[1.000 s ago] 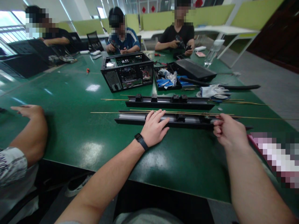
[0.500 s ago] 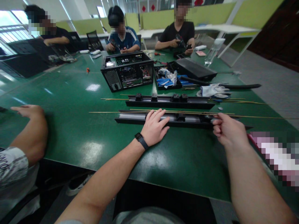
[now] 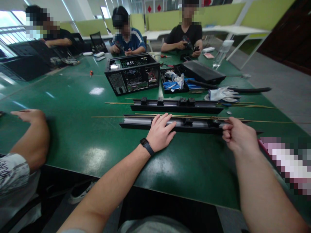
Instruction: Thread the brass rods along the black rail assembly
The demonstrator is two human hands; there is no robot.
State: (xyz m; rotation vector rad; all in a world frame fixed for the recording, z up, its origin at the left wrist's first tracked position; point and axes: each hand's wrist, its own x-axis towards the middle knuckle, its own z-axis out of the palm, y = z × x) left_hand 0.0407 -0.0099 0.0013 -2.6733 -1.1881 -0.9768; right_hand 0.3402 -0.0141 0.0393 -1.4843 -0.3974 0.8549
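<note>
A long black rail (image 3: 136, 123) with a silvery channel lies across the green table (image 3: 80, 136) in front of me. My left hand (image 3: 160, 132), a dark band on its wrist, rests flat on the rail's middle with fingers stretched out. My right hand (image 3: 239, 136) is closed in a pinch on a thin brass rod (image 3: 199, 118) that runs along the rail's top. A second, similar black rail (image 3: 176, 105) lies parallel just behind, with more brass rods (image 3: 243, 105) beside it.
An open black computer case (image 3: 132, 73) stands behind the rails, beside a black tray of blue-white gloves (image 3: 175, 81) and a flat black panel (image 3: 202, 72). White gloves (image 3: 222, 94) lie right. Another person's arm (image 3: 31, 136) rests at left; three people sit across the table.
The thin brass rod has slid slightly to the left along the rail. Both my hands stay almost where they were.
</note>
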